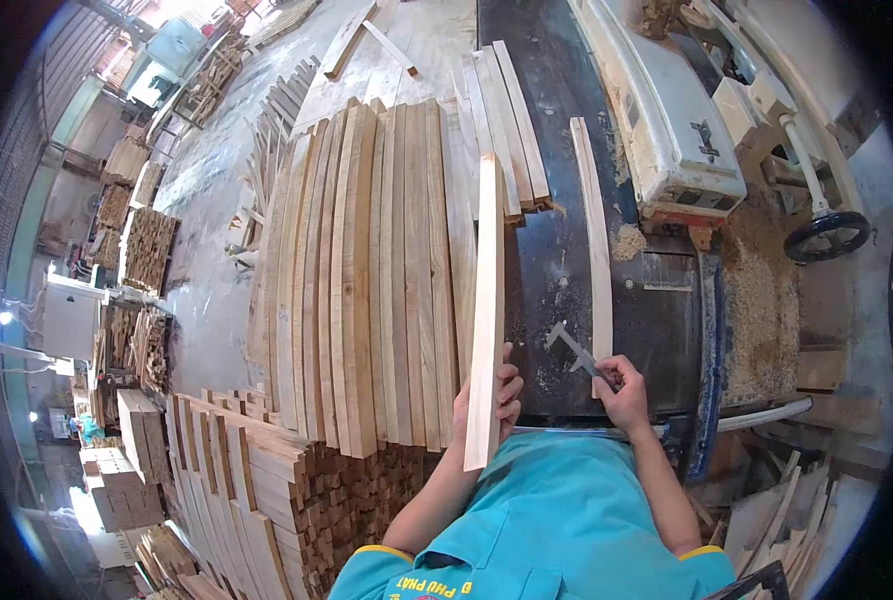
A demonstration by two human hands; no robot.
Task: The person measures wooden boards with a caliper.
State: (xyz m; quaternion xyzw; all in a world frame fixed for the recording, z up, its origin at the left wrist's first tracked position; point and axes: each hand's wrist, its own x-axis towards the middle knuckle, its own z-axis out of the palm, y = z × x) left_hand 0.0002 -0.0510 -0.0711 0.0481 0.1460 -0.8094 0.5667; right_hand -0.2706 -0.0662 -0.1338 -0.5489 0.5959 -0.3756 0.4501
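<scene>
My left hand [508, 396] is closed around the lower part of a pale wooden strip [487, 300], which stands tilted up and away from me. In my right hand [622, 393] is a grey caliper [575, 350], its jaws pointing up and left over the dark machine table [557, 270]. Just behind the caliper, another wooden strip [594, 230] lies lengthwise on that table, its near end by my right fingers. Left of the held strip rests a wide row of wooden strips [367, 270] side by side.
A small group of strips [502, 125] lies at the table's far left. To the right stands a cream machine housing [682, 130] with a black handwheel [827, 237] and sawdust [757, 300] around it. Stacked timber [237, 480] rises at the lower left.
</scene>
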